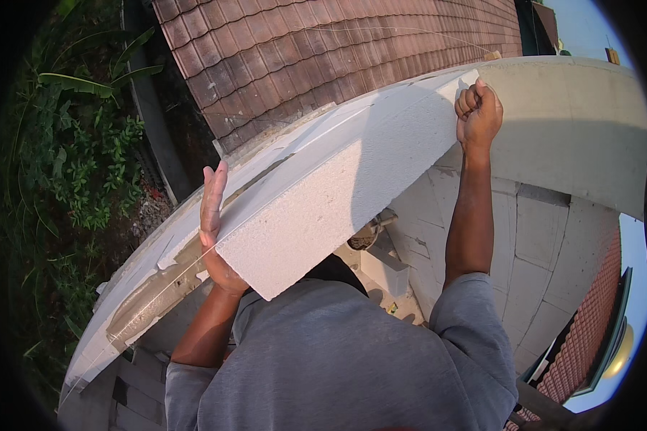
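Observation:
A long white lightweight concrete block (316,201) lies along the top of a wall in front of me, one long face toward me and partly in shade. My left hand (217,215) is upright at the block's near left end, its palm side against the edge and its fingers stretched out. At the far right end my right hand (479,115) is curled, fingers bent in against the block's end. Grey mortar (147,298) coats the wall top to the left of the block. A thin string (172,278) runs along that edge.
Beyond the wall is a brown tiled roof (338,54). Green plants (93,165) grow far below on the left. A plastered concrete beam (575,108) continues right, above a block wall (532,244). Below the block, a container of mortar (363,237) shows partly.

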Available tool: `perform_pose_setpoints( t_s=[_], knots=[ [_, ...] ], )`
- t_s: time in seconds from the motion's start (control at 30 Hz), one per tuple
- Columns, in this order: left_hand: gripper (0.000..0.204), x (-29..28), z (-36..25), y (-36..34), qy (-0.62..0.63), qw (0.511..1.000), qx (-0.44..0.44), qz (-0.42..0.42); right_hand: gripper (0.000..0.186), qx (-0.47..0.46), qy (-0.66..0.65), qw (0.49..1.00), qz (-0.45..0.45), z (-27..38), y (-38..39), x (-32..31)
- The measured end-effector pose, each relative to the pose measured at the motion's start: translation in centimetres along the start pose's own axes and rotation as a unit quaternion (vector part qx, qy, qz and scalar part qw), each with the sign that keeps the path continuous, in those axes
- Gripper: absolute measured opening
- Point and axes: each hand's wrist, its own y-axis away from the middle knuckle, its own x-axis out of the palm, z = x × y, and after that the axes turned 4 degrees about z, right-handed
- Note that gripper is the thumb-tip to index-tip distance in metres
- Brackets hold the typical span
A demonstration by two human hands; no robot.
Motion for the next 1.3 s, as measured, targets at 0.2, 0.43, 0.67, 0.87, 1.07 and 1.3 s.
perform_pose_setpoints(
  t_s=[0.2,0.43,0.67,0.87,1.07,1.3],
  knots=[
    [0.081,-1.2,-0.1,0.3,-0.037,0.999,0.039,0.009,0.036,0.014,0.025,0.999,-0.021,-0.2,-0.4,0.8],
    [0.086,-1.2,1.7,0.1,-0.025,0.999,0.035,0.026,0.036,0.014,0.048,0.998,-0.036,0.3,0.0,1.2],
    [0.085,-1.1,1.8,0.0,-0.029,0.998,0.052,0.01,0.041,-0.111,-0.13,0.974,0.146,7.1,6.5,7.6],
    [0.078,-1.2,1.7,0.1,-0.02,0.999,0.05,0.009,0.039,0.041,-0.003,0.977,0.21,2.2,12.2,12.3],
    [0.066,-1.3,1.4,0.3,-0.068,0.994,0.084,0.019,0.036,-0.051,-0.125,0.949,0.285,4.6,13.8,13.9],
    [0.063,-1.4,2.7,-0.3,-0.097,0.983,0.153,-0.001,0.035,0.025,-0.1,0.963,0.25,1.4,13.1,13.6]
  ],
)
